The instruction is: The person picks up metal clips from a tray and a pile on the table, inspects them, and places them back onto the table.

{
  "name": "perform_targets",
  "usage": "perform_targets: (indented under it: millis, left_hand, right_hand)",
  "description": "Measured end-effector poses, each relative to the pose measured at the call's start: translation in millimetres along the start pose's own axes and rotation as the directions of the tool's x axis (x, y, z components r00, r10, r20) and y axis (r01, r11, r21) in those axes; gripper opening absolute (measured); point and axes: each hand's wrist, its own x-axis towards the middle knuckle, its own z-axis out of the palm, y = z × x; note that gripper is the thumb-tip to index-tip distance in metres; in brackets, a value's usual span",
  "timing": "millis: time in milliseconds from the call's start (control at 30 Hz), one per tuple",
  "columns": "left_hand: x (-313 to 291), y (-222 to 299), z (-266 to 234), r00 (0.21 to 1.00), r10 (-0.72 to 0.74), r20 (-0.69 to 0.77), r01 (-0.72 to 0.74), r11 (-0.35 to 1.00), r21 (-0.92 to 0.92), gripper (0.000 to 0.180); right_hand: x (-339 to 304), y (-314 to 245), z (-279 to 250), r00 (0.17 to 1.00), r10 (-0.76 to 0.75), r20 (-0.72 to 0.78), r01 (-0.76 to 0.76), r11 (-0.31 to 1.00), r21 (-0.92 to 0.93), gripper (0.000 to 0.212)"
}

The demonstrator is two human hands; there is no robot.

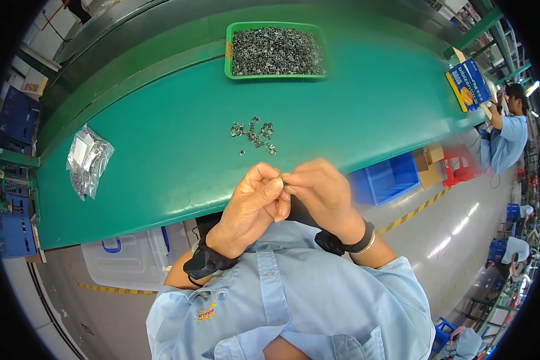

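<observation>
Two bare hands, raised at the near edge of a green worktop (174, 150) and brought together at the fingertips. Left hand (255, 201): palm turned partly inward, thumb and forefinger closed in a narrow pinch, remaining fingers curled beneath. Right hand (323, 192): back of the hand uppermost, slightly blurred, thumb and forefinger likewise pinched, tips against or almost against those of the left. Cannot tell the content of either pinch: too small, and mostly covered by the fingertips. Just beyond the hands, a loose cluster of small shiny metal pieces (258, 133), directly on the worktop, with a few slightly apart from the others. Farther back, a green tray (276, 77) with a broad heap of similar small metal parts (276, 53), spread nearly to the rim. Toward the left, well apart from the hands, a clear plastic bag (89, 161) with a pale label. At the right end, a blue and yellow carton (469, 85); near it, a co-worker (510, 144) in light blue. Lower, beside the worktop at right, a blue bin (396, 178) and a red stool (459, 167). At lower left, a translucent box (123, 264) with a blue handle. Around both wrists, dark straps (209, 264).
</observation>
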Motion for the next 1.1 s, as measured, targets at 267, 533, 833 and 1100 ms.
perform_targets:
  millis: [267, 533, 833, 1100]
  left_hand:
    - [-0.4, 0.8, 2.3, 0.998, 0.004, -0.057, 0.002, 0.994, 0.105, 0.012]
    - [-7.1, 9.4, 9.7, 0.998, 0.009, -0.059, 0.000, 0.988, 0.156, 0.014]
    - [-5.4, 4.0, -5.3, 0.994, -0.068, 0.087, 0.075, 0.994, -0.078, 0.012]
    - [-6.4, 9.3, -3.9, 0.991, -0.082, 0.103, 0.086, 0.996, -0.027, 0.014]
  right_hand:
    - [2.7, 2.9, -3.3, 0.993, -0.118, 0.004, 0.116, 0.976, -0.183, 0.022]
    - [0.2, 4.9, 1.3, 0.992, -0.111, -0.064, 0.108, 0.993, -0.056, 0.020]
    - [6.0, 1.1, 0.4, 0.999, -0.038, 0.015, 0.037, 0.995, 0.092, 0.016]
    - [8.8, 1.8, 0.2, 0.994, -0.099, 0.047, 0.094, 0.990, 0.101, 0.016]
